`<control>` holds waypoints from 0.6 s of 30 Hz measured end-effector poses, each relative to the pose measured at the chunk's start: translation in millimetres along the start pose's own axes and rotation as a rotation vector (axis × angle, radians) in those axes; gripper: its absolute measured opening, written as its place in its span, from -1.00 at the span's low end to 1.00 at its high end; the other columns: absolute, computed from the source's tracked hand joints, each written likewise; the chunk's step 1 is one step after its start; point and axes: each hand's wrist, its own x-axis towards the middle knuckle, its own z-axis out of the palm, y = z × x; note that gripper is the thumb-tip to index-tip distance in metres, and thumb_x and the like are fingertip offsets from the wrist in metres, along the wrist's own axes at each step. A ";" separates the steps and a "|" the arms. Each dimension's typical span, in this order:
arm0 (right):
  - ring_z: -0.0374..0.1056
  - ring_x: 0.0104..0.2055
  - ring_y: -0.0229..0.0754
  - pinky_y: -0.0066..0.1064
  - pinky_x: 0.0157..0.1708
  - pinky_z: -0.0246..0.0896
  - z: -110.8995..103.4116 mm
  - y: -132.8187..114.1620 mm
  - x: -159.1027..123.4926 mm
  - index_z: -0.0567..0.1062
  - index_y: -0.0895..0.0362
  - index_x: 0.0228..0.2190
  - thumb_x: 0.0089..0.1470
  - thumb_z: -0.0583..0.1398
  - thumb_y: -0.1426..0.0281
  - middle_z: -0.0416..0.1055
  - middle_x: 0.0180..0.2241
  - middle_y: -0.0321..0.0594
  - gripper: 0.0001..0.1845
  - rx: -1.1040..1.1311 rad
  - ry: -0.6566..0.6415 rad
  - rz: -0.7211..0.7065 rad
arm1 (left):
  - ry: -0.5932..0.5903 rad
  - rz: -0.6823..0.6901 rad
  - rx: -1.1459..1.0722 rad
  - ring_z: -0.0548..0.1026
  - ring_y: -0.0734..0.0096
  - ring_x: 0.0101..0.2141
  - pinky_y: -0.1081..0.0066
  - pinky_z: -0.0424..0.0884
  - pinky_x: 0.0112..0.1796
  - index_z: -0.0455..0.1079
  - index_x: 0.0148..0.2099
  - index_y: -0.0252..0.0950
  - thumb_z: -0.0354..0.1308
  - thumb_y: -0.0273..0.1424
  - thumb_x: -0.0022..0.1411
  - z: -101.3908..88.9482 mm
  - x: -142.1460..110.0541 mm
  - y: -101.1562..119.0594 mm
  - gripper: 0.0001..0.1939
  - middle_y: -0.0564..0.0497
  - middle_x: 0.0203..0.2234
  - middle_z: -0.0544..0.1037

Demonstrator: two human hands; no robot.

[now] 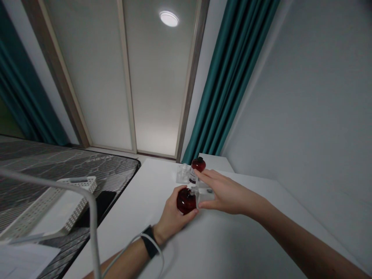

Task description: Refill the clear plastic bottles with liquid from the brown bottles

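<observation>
My left hand [172, 213] is wrapped around a dark red, rounded bottle [185, 201] over the white table. The bottle's narrow clear neck points right, toward a clear, box-like plastic piece [204, 195]. That piece is gripped between the thumb and fingers of my right hand [225, 192], right up against the neck; whether the two are joined I cannot tell. Just beyond my right fingers stands a second dark red bottle [199, 164] with a black top, partly hidden. Beside it on the left lies another clear plastic piece [183, 174].
The white table [139, 221] meets a grey wall on the right. At left, a white perforated basket [84, 205] and a black flat object [100, 207] rest on a grey patterned surface. A pale curved bar [93, 217] crosses the near left. A white cable loops by my left wrist.
</observation>
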 end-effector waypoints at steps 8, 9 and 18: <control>0.19 0.26 0.20 0.01 0.19 0.20 -0.6 -1.3 1.8 0.12 0.13 0.32 -0.01 0.36 0.18 0.28 0.22 0.07 -0.03 -0.021 -0.028 0.032 | 0.008 0.007 -0.013 0.54 0.14 -0.13 0.14 0.48 -0.05 0.24 0.10 -0.28 0.33 -0.38 -0.02 1.1 -0.1 -0.2 -0.38 -0.11 -0.11 0.53; 0.19 0.26 0.20 0.00 0.19 0.20 -0.8 -1.4 1.8 0.12 0.12 0.32 -0.01 0.37 0.18 0.28 0.22 0.07 -0.03 -0.018 -0.027 0.035 | 0.007 0.005 -0.015 0.54 0.14 -0.13 0.14 0.48 -0.05 0.24 0.10 -0.28 0.33 -0.38 -0.02 1.2 -0.1 -0.1 -0.38 -0.11 -0.11 0.52; 0.21 0.25 0.21 0.03 0.17 0.22 -2.1 -2.4 1.8 0.11 0.09 0.33 0.00 0.36 0.17 0.28 0.22 0.06 -0.03 -0.024 -0.028 0.015 | -0.003 0.002 -0.015 0.53 0.16 -0.12 0.14 0.48 -0.03 0.23 0.11 -0.27 0.33 -0.39 -0.02 1.1 -0.6 0.1 -0.37 -0.10 -0.10 0.52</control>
